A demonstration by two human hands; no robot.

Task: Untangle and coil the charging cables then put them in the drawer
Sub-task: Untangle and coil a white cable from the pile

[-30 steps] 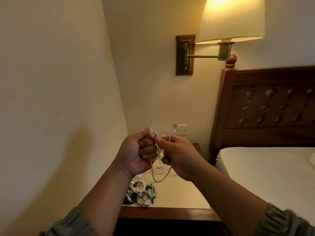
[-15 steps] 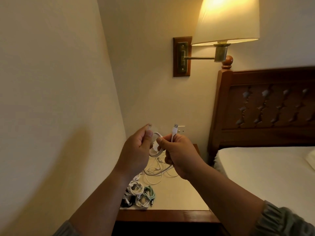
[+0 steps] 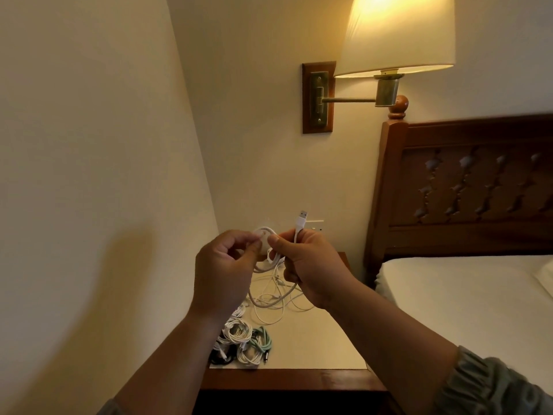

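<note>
Both hands hold one white charging cable (image 3: 270,259) in the air above the nightstand (image 3: 314,336). My left hand (image 3: 223,271) pinches a small loop of it between thumb and fingers. My right hand (image 3: 311,265) grips the cable near its USB plug (image 3: 301,221), which sticks straight up. A slack loop hangs below the hands. More loose white cables (image 3: 275,301) lie tangled on the nightstand top. Several coiled cables (image 3: 239,339), white, mint green and black, lie bunched at its front left.
The nightstand stands in a corner, wall at left and behind, with a white wall socket (image 3: 315,225) behind the hands. A lit wall lamp (image 3: 395,37) hangs above. The bed (image 3: 463,298) and its dark wooden headboard (image 3: 466,187) are at the right.
The hands have drawn slightly apart and the left hand now pinches a small loop. The hanging slack has shortened. The camera has shifted a little.
</note>
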